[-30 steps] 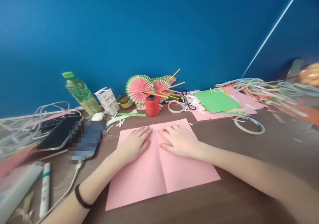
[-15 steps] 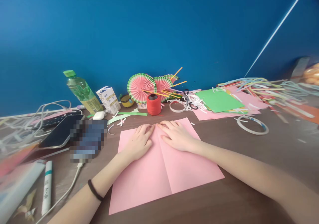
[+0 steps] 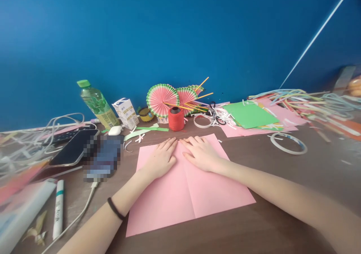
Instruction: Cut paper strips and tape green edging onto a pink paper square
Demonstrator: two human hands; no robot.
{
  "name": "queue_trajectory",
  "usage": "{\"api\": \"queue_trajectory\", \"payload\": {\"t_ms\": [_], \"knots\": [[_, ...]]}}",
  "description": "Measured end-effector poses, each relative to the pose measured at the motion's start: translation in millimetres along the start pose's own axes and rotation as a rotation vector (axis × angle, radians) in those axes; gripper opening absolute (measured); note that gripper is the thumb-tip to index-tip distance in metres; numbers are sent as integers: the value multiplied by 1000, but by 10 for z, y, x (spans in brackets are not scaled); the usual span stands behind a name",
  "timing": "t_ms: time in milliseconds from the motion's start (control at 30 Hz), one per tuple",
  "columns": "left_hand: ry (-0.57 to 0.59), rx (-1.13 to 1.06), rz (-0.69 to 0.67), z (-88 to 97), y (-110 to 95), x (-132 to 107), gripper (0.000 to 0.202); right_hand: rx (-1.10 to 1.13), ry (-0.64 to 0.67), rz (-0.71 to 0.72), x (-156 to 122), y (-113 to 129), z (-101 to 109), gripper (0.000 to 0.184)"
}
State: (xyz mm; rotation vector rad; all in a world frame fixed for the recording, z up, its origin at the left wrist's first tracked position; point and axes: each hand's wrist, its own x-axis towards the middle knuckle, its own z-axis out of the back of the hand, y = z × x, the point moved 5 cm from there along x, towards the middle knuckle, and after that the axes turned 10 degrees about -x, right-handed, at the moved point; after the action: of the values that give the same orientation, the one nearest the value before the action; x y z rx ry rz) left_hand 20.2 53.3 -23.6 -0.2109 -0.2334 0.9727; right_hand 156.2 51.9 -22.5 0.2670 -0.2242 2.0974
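My left hand (image 3: 160,160) and right hand (image 3: 202,155) rest flat, fingers (image 3: 168,143) outstretched, clamped on nothing. Beneath my fingers, the pink sheet (image 3: 163,205) lies open; one centre crease (image 3: 188,186) is made, no other fold shows.

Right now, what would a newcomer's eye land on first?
The big pink sheet on the brown table, creased down its middle, with the left hand and right hand resting on its far part. Beyond it, before the blue wall, the pink-and-green pleated fans stand out, a red spool in front of them.
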Motion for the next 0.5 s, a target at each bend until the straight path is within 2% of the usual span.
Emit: {"api": "queue_trajectory", "payload": {"t_ms": [133,367,500], "knots": [[-30,-3,-5,-17,16,0,55,-12,-1,-1,44,-8,-16,46],[12,-26,15,-77,78,16,53,121,-39,14,45,-32,-92,44],[17,-17,12,-69,57,27,54,137,-10,-6,42,-37,-140,45]]}}
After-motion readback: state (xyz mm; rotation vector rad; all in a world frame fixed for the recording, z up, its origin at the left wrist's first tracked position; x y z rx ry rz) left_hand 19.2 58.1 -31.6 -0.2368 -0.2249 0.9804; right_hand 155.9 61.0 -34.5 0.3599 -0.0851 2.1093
